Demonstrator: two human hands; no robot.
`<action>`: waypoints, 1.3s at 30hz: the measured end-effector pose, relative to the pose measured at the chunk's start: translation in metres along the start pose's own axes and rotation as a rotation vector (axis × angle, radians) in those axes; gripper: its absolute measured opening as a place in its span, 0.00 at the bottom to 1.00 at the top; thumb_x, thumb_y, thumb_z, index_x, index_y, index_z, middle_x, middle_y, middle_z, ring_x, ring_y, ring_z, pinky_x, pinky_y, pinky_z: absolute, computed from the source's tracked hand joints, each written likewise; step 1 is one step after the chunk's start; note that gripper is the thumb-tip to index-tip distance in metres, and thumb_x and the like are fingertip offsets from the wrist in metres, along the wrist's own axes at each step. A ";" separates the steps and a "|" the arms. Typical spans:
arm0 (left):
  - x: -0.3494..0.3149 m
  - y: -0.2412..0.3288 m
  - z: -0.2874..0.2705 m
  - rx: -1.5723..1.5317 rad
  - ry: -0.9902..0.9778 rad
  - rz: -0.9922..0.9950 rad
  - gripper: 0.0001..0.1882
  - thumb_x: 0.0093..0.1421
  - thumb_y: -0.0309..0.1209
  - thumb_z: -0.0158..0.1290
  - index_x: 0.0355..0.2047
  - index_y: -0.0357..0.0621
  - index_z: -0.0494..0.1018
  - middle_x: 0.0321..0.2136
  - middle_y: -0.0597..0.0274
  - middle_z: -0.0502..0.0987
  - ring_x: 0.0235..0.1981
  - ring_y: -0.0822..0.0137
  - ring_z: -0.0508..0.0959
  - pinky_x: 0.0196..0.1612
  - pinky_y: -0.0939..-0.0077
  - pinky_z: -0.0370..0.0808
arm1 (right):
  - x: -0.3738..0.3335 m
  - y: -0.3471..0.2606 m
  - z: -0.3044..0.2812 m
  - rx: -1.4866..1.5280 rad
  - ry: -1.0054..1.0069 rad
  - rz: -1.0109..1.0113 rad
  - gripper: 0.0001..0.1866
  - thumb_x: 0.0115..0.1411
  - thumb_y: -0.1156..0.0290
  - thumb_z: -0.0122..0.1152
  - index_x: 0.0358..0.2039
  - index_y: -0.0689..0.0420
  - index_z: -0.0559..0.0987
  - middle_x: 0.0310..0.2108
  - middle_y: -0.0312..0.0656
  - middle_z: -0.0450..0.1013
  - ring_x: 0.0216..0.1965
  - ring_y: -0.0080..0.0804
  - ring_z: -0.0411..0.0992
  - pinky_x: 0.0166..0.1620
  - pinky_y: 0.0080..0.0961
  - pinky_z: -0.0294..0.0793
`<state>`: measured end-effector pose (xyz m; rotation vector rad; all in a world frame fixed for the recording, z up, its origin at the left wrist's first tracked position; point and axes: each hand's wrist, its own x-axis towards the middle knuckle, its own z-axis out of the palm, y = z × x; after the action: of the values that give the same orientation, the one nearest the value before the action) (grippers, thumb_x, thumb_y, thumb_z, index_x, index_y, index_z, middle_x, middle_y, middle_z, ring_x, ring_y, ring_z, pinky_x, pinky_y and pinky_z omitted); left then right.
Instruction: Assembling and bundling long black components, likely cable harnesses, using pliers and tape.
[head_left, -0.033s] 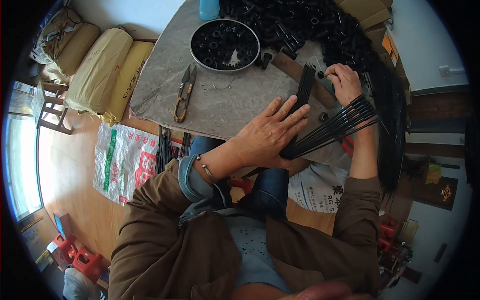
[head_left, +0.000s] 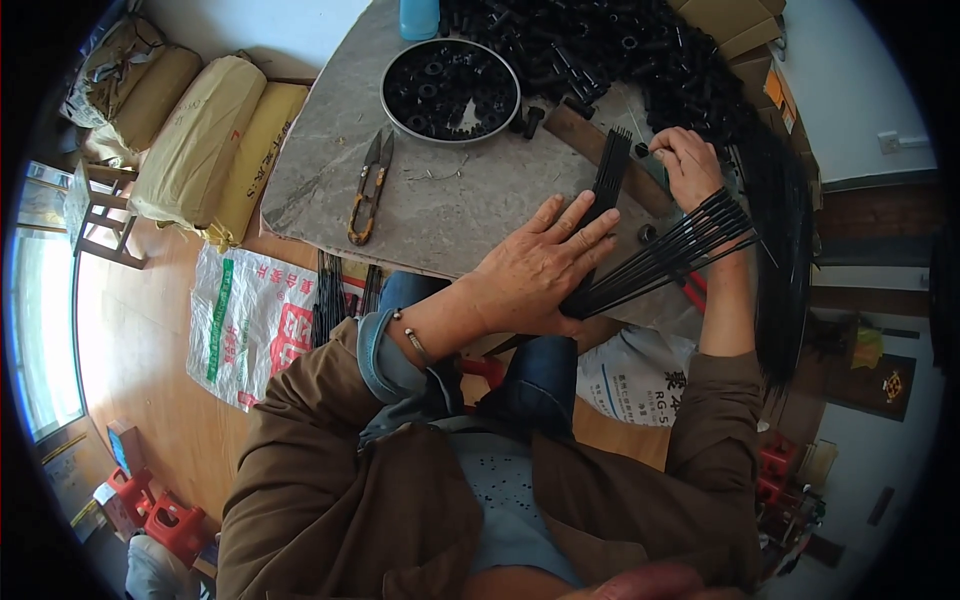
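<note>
My left hand (head_left: 548, 255) lies with fingers stretched and spread across a tight bundle of thin black rods (head_left: 613, 165). A second group of black rods (head_left: 665, 258) fans out from beside that hand toward my right wrist. My right hand (head_left: 688, 165) is closed in a pinch over the table, just right of the bundle's upper tips. Whatever its fingertips hold is too small to make out. A small dark piece (head_left: 641, 150) sits close to those fingertips. Beneath the rods runs a flat brownish bar (head_left: 578, 133).
A round metal-rimmed tray (head_left: 383, 105) of small black parts stands on the grey table (head_left: 310, 190). Left of centre lie thread snips (head_left: 368, 195). Black tubular fittings (head_left: 600, 45) are heaped at the back, beside long black strands (head_left: 785, 250) on the right.
</note>
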<state>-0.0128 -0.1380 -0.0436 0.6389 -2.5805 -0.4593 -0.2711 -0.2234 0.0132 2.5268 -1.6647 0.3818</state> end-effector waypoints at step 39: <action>-0.002 -0.001 0.001 0.045 -0.003 -0.002 0.53 0.43 0.62 0.59 0.60 0.36 0.60 0.66 0.53 0.52 0.68 0.51 0.46 0.67 0.52 0.45 | 0.012 -0.006 0.012 0.065 -0.088 0.065 0.08 0.60 0.74 0.52 0.39 0.59 0.76 0.36 0.40 0.75 0.36 0.32 0.74 0.43 0.26 0.70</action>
<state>-0.0120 -0.1374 -0.0456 0.6568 -2.5995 -0.4035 -0.2592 -0.2337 0.0053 2.5753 -1.7980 0.3402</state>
